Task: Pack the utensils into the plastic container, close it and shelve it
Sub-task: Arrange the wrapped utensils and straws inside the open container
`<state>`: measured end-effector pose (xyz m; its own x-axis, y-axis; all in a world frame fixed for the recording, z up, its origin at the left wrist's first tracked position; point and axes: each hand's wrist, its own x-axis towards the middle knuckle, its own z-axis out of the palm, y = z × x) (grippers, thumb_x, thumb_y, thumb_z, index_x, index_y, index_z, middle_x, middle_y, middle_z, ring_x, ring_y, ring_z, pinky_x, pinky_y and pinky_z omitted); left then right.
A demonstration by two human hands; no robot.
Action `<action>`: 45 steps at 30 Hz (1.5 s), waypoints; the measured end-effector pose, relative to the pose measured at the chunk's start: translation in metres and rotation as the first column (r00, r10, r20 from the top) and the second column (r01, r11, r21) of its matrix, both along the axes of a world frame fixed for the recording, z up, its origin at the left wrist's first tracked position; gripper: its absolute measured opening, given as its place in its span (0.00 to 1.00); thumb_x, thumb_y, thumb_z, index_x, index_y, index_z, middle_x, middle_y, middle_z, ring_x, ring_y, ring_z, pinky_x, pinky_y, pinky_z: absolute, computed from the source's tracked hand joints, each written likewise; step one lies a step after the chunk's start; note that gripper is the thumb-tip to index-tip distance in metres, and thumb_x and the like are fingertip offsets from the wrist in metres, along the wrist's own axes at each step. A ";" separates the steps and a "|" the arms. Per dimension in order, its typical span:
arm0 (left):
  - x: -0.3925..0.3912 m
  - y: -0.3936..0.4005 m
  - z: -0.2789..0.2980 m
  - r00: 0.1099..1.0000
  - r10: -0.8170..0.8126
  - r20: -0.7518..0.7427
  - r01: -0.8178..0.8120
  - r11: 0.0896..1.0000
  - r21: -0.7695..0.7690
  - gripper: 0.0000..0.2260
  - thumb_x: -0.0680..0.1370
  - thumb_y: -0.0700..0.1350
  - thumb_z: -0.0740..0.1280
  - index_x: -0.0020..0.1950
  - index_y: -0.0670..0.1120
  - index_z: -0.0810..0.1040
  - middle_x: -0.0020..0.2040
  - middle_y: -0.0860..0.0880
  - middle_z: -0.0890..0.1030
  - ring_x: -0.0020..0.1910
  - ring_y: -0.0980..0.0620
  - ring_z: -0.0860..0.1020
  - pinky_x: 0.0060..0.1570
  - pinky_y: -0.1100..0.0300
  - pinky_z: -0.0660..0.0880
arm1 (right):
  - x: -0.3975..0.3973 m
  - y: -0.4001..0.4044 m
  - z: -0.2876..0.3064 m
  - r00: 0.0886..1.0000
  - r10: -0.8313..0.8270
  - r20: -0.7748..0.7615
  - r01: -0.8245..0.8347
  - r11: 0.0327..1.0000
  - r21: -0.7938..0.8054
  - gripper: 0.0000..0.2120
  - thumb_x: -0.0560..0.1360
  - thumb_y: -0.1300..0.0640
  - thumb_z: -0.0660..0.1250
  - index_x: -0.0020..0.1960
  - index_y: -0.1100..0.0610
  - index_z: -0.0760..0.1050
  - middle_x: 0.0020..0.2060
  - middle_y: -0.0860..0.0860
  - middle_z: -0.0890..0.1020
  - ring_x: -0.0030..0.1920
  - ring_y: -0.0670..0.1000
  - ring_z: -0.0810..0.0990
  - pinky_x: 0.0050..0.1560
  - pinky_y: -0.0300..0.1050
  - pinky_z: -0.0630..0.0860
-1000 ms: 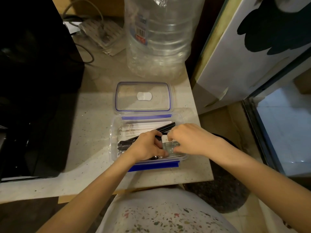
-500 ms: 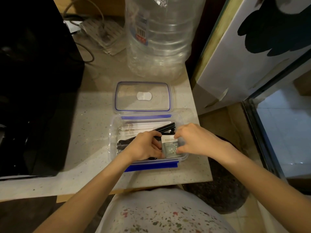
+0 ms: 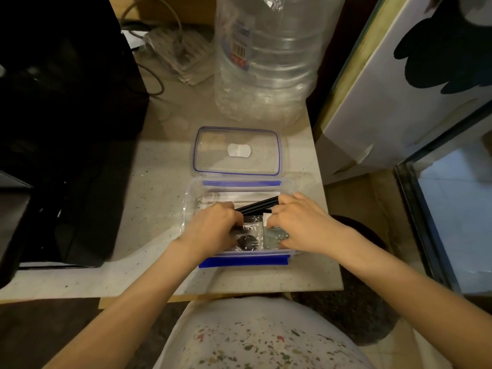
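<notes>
Counter [image 3: 149,198], pale speckled stone with a hard matt face, bearing the work. Behind stands a large clear ribbed water bottle [image 3: 266,65], thin-walled and glossy. The lid [image 3: 237,150], a flat clear rectangle with a blue seal line and a white oval at its centre, lies just beyond the plastic container [image 3: 191,209], a clear, round-cornered, shallow box with blue latch flaps on its far and near long sides; it is open, near the counter's front edge.

Both hands work inside the box. The left hand [image 3: 210,230] has its fingers curled down onto the black utensils [image 3: 257,206], long, slim and smooth, which slant across the box with their ends high. The right hand [image 3: 300,225] has its fingers bent, tips pressing a small flat grey packet [image 3: 277,237]; whether it pinches or merely pushes, I cannot tell. A black fork head in crinkled clear wrap [image 3: 247,242] lies between them.

To do this step well, I judge, lay the long pieces flat along the box, below the rim, so the lid can seat.
</notes>
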<state>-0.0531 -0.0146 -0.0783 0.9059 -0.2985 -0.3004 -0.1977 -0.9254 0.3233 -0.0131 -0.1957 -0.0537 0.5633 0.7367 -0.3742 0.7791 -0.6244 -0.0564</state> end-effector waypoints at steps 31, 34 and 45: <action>-0.004 0.011 0.005 0.996 0.018 -0.082 -0.012 0.997 0.078 0.08 0.75 0.41 0.64 0.50 0.48 0.82 0.49 0.46 0.84 0.48 0.47 0.80 0.49 0.55 0.79 | -0.001 0.026 -0.013 0.896 -0.303 -0.324 0.370 0.914 0.167 0.09 0.76 0.55 0.66 0.54 0.55 0.79 0.48 0.51 0.85 0.46 0.48 0.82 0.50 0.42 0.78; -0.003 0.010 0.002 0.993 0.023 -0.116 -0.015 0.997 0.071 0.08 0.74 0.42 0.66 0.49 0.48 0.83 0.48 0.46 0.84 0.48 0.47 0.80 0.47 0.56 0.78 | 0.007 0.023 -0.010 0.927 -0.307 -0.214 0.351 0.912 0.213 0.09 0.76 0.57 0.65 0.55 0.54 0.79 0.50 0.50 0.83 0.48 0.49 0.80 0.50 0.43 0.77; 0.010 0.006 -0.002 0.986 0.165 0.019 -0.165 0.986 0.002 0.15 0.75 0.45 0.66 0.61 0.46 0.75 0.57 0.45 0.78 0.55 0.46 0.77 0.54 0.53 0.77 | 0.019 0.024 -0.029 0.975 -0.222 0.025 0.219 0.971 0.097 0.11 0.73 0.69 0.64 0.54 0.60 0.75 0.49 0.55 0.78 0.45 0.53 0.78 0.41 0.45 0.77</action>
<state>-0.0427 -0.0086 -0.0800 0.9481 -0.1435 -0.2838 -0.0484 -0.9471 0.3173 0.0062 -0.1721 -0.0831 0.7274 0.6234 -0.2869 0.6254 -0.7743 -0.0970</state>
